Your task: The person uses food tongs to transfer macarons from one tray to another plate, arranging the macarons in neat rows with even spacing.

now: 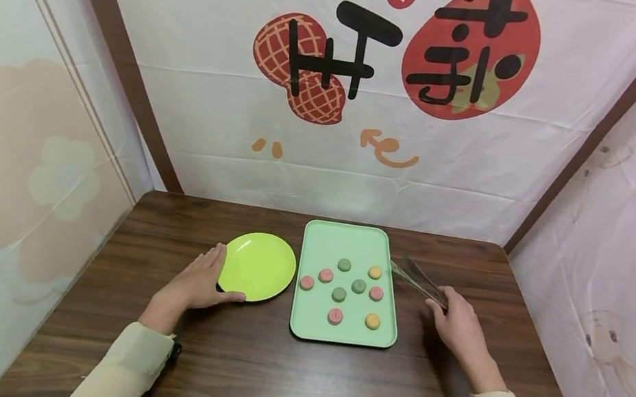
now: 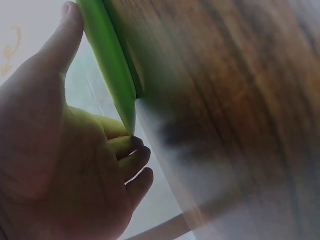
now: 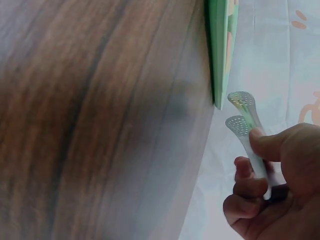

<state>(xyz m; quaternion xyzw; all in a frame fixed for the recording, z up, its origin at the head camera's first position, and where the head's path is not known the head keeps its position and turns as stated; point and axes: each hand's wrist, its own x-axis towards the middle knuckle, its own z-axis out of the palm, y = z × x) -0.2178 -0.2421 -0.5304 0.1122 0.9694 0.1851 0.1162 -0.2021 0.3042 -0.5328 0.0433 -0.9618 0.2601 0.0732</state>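
My left hand [image 1: 200, 281] rests against the bright green round plate [image 1: 258, 267], its fingers along the left rim and its thumb at the near edge. In the left wrist view those fingers look mostly straight beside the plate [image 2: 109, 65]. My right hand [image 1: 462, 324] grips metal tongs [image 1: 422, 284], whose arms stand apart and point at the right side of a pale green tray [image 1: 342, 240]. Perforated ends of the tongs [image 3: 239, 125] hold nothing. Several small round biscuit-like pieces lie spread over the tray, among them a green one [image 1: 339, 294], a pink one [image 1: 335, 316] and a yellow one [image 1: 373, 321].
A dark wooden table [image 1: 288, 388] carries everything. Behind it hangs a white printed cloth [image 1: 206, 118], and more cloth [image 1: 610, 286] closes off the sides. The plate stands just left of the tray, with a narrow gap between them.
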